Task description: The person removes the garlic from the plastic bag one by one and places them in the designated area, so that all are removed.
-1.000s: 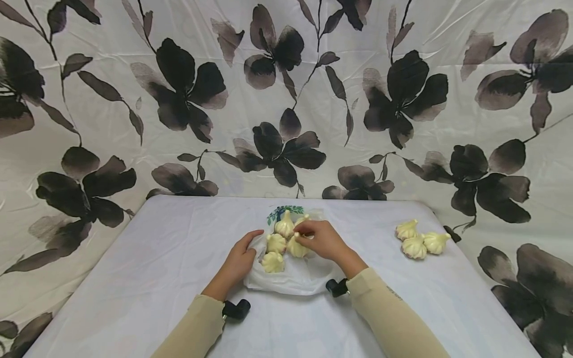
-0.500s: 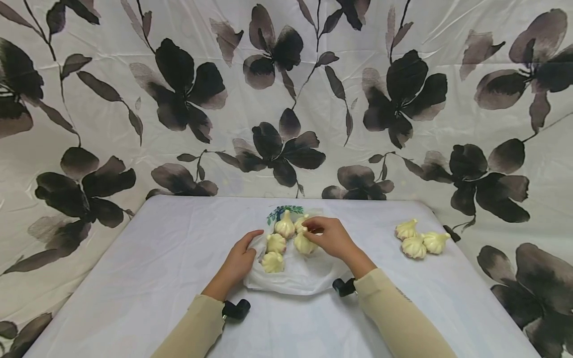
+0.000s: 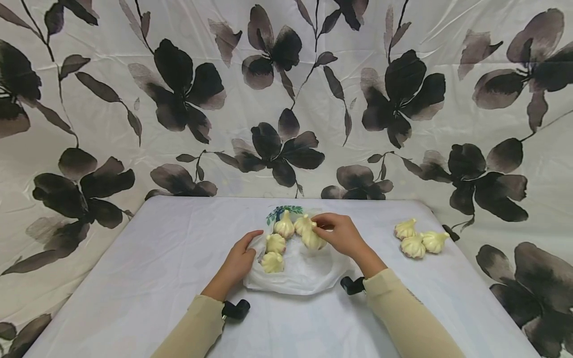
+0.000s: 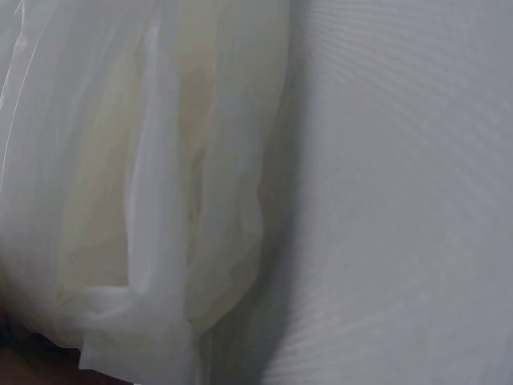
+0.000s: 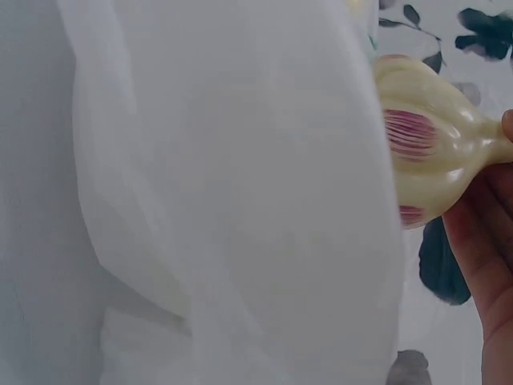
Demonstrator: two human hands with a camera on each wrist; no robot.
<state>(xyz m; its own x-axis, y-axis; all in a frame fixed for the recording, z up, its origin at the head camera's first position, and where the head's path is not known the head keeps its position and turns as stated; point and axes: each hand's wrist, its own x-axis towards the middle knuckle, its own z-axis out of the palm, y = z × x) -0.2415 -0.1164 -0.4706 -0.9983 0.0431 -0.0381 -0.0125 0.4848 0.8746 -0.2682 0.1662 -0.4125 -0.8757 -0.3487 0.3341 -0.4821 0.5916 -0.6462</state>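
A white plastic bag (image 3: 297,279) with a green and blue print at its far end lies mid-table in the head view. My left hand (image 3: 238,259) grips the bag's left edge; the bag's folds fill much of the left wrist view. Between thumb and fingers of my right hand (image 3: 343,236) is a garlic bulb (image 3: 313,240), pinched by its stem over the bag's right part. The right wrist view shows purple streaks on this garlic bulb (image 5: 429,132), partly hidden behind the bag. Several other garlic bulbs (image 3: 284,226) sit in a curve on the bag's left and far side.
Three more garlic bulbs (image 3: 413,246) are grouped at the right of the white-covered table (image 3: 156,258). A flower-printed cloth (image 3: 286,99) hangs behind the table's far edge.
My right hand has moved to the right with the pinched garlic bulb, away from the bulbs on the left. The left hand stays at the bag's edge.
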